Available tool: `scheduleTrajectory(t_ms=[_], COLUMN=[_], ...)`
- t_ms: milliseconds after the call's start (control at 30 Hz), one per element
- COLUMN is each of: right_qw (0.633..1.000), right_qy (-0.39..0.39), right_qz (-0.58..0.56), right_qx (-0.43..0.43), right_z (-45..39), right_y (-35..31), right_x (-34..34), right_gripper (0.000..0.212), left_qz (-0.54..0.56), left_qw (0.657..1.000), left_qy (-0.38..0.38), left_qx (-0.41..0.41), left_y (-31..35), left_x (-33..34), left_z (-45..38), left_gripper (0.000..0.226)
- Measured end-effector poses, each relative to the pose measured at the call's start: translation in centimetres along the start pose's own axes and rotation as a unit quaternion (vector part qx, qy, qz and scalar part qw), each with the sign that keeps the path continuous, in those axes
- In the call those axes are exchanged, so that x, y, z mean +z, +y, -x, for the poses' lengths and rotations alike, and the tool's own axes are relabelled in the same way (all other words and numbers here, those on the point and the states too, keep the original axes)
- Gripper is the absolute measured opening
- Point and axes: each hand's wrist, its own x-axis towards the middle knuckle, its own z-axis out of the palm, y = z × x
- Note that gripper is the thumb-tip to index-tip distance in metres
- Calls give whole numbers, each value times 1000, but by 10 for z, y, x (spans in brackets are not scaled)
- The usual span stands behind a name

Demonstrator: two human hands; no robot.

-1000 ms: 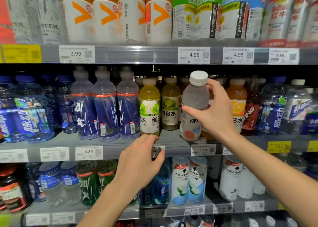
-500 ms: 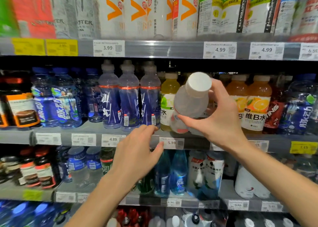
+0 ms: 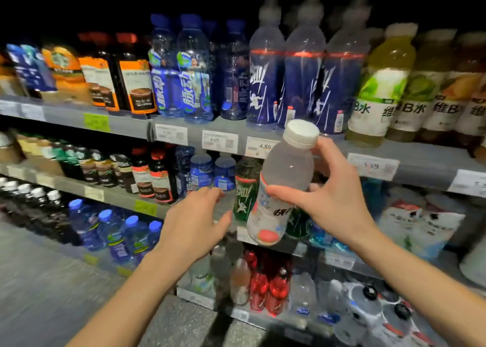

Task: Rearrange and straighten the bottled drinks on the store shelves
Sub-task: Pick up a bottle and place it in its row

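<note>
Before the drinks shelves | right hand [image 3: 339,202] grips cloudy clear plastic bottle with white cap [image 3: 282,189] round its middle, tilted, held off the grey shelf edge [image 3: 420,166], likely to reshelve it | left hand [image 3: 194,225] empty, fingers loosely spread near green bottle [image 3: 244,189], probably readying a slot.

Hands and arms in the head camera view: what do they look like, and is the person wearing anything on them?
Both are bare. The left hand and right hand have no gloves, and no rings show. No watch or band shows on either wrist. Both forearms are uncovered down to the bottom edge of the picture, with no sleeve in view. The nails look short and plain, though the picture is slightly blurred.
</note>
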Motion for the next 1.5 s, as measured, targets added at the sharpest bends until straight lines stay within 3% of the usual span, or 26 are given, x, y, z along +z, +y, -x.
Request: scheduleTrajectory(t_ms=[300,500,733,833,1000,1333,1500], right_qw=[990,983,983,981,971,967,970], right_qy=[-86,-113,-133,-138,-169,-174,-183], right_qz=[-56,-31,1,2,16,7,9], right_qx=[100,138,129,135,169,184,159], right_z=[29,44,57,61,63,73,72], right_y=[60,100,134,144,154,165,171], right_x=[107,158,200,210,218,235,250], right_gripper=[70,67,67,69,69,67,67], left_qz=[-54,-69,-63,-56,47,76,101], left_qw=[991,975,948,943,959,964,969], left_qy=[-97,-162,-254,-276,-228,-202,-117], left_qx=[-79,-135,-180,-177,-162,-154,-193], left_y=[-100,-150,-200,-208,-219,-231,-238], left_x=[68,119,177,196,225,230,197], left_z=[21,20,14,7,0,30,45], left_gripper=[35,37,75,80,60,42,52])
